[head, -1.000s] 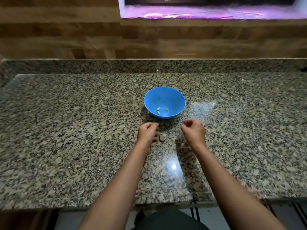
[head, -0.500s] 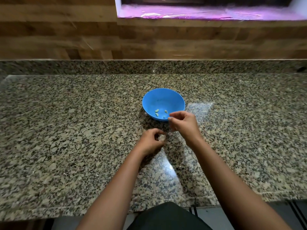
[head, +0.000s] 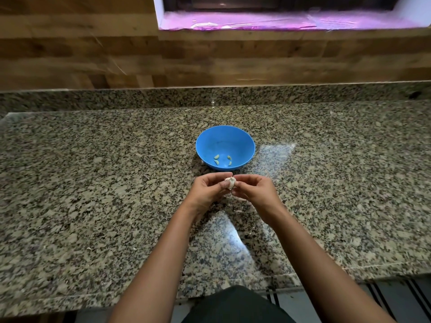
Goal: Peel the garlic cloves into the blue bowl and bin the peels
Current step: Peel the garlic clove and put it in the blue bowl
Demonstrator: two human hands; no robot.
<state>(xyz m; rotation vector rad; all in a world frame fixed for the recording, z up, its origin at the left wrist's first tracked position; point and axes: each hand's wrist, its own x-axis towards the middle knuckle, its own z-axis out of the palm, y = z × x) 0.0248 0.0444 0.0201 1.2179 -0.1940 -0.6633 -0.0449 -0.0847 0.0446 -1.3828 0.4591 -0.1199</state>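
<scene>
A blue bowl [head: 225, 141] stands on the granite counter [head: 93, 183] with several peeled garlic cloves [head: 222, 160] lying at its bottom. Just in front of the bowl, a little above the counter, both hands meet around a piece of garlic [head: 231, 183] that is white with papery skin. My left hand [head: 207, 191] grips it from the left with curled fingers. My right hand [head: 253, 192] pinches it from the right. Much of the garlic is hidden by the fingers.
A few small bits of peel [head: 241, 199] lie on the counter under my hands. A wood-panelled wall [head: 116, 57] rises behind the counter, with a window sill [head: 268, 23] above. The counter's front edge [head: 233, 292] runs close to my body.
My left hand picked the garlic up from the counter and lifted it. My right hand came back from the bowl and joined it on the garlic.
</scene>
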